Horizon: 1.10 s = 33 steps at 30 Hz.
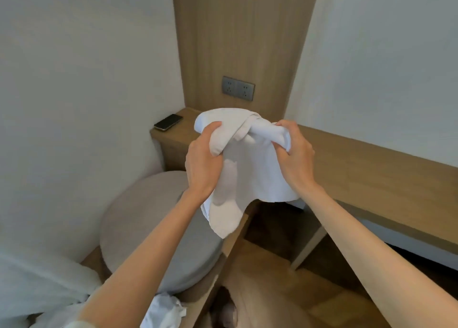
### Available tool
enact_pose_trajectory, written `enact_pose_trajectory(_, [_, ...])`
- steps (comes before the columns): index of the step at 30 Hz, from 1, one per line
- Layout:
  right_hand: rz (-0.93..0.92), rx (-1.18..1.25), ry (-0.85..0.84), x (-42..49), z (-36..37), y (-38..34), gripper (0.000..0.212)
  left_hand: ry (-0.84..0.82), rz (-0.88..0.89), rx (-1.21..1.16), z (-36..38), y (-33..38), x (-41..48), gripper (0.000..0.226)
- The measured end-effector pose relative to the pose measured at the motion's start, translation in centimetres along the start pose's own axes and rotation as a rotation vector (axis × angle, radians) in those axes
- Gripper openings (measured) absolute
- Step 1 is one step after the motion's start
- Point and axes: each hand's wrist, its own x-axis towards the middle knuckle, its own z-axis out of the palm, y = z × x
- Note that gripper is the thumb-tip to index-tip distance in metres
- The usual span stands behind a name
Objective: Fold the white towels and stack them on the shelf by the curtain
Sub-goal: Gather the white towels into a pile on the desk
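A crumpled white towel (244,169) hangs in the air in front of me, above the round grey cushion. My left hand (202,162) grips its upper left part, fingers curled round a bunched fold. My right hand (295,154) grips the upper right part, where the cloth is twisted into a roll. The towel's lower end dangles loose between my forearms. Another bunched white cloth (166,310) lies at the bottom, partly hidden by my left arm.
A wooden ledge (371,169) runs along the wall to the right, with a black phone (168,121) on its left end. A double power socket (238,88) sits on the wood panel behind. The grey round cushion (148,218) is below left. White fabric (37,283) fills the lower left corner.
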Motion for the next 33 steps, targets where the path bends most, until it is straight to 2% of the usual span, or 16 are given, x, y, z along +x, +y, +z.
enact_pose_trajectory(7, [0.086, -0.118, 0.132, 7.3, -3.6, 8.6, 0.027, -0.14, 0.138, -0.127, 12.8, 1.3, 7.9, 0.039])
enact_pose_trajectory(13, [0.151, -0.13, 0.102, 14.8, -1.2, 15.4, 0.025, -0.132, 0.088, -0.209, 20.6, -1.0, 14.6, 0.033])
enact_pose_trajectory(16, [0.153, -0.095, 0.05, 18.4, 2.2, 18.2, 0.029, -0.095, -0.004, -0.237, 23.3, -3.8, 17.3, 0.03])
enact_pose_trajectory(19, [0.131, -0.031, -0.058, 21.1, 6.3, 20.6, 0.035, -0.001, -0.1, -0.171, 25.3, -7.5, 19.4, 0.032])
enact_pose_trajectory(21, [0.151, -0.021, -0.193, 22.5, 9.3, 22.5, 0.042, -0.018, -0.216, -0.118, 26.6, -10.3, 20.4, 0.04])
enact_pose_trajectory(24, [0.262, -0.257, -0.581, 22.7, 13.6, 25.5, 0.055, -0.226, -0.382, -0.078, 28.3, -14.5, 20.1, 0.066])
enact_pose_trajectory(27, [0.357, -0.392, -0.961, 21.6, 16.2, 27.6, 0.064, -0.59, -0.385, 0.111, 29.4, -17.4, 18.9, 0.089])
enact_pose_trajectory(29, [0.388, -0.376, -1.027, 20.9, 16.3, 28.1, 0.062, -0.772, -0.397, 0.122, 29.7, -17.9, 18.5, 0.089])
enact_pose_trajectory(30, [0.39, -0.356, -1.01, 20.6, 16.0, 28.2, 0.06, -0.785, -0.404, 0.111, 29.8, -17.9, 18.3, 0.087])
enact_pose_trajectory(33, [0.331, -0.313, -0.901, 20.5, 14.7, 27.7, 0.055, -0.66, -0.377, 0.152, 28.7, -16.9, 17.7, 0.072])
